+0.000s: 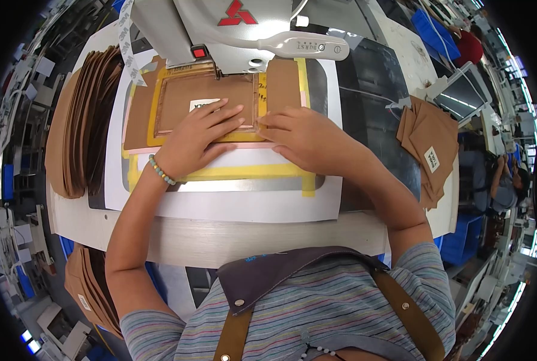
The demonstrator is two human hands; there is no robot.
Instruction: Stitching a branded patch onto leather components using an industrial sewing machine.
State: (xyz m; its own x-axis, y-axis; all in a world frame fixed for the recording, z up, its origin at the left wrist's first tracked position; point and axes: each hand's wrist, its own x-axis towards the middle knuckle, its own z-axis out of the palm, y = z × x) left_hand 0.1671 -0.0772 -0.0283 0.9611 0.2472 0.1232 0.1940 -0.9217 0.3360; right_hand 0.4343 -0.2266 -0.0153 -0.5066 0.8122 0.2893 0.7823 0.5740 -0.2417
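A brown panel (232, 91) with a white label (201, 104) lies inside a yellow-edged rectangular frame (158, 114), under the head of a white sewing machine (217, 33). My left hand (190, 143), with a beaded bracelet at the wrist, rests open on the panel and the frame's near edge. Its fingers partly cover the label. My right hand (310, 139) lies over the frame's near right corner, fingers stretched out and pointing left. Neither hand grasps anything that shows. Beneath the frame is a white sheet (250, 204) with strips of yellow tape (244, 172).
At the left stands a tall row of brown pieces (79, 132); more labelled brown pieces (428, 147) are piled at the right. A lamp handle (307, 46) juts from the machine. Further brown pieces (85, 283) hang below the table's left edge. A blue bin (461, 240) stands lower right.
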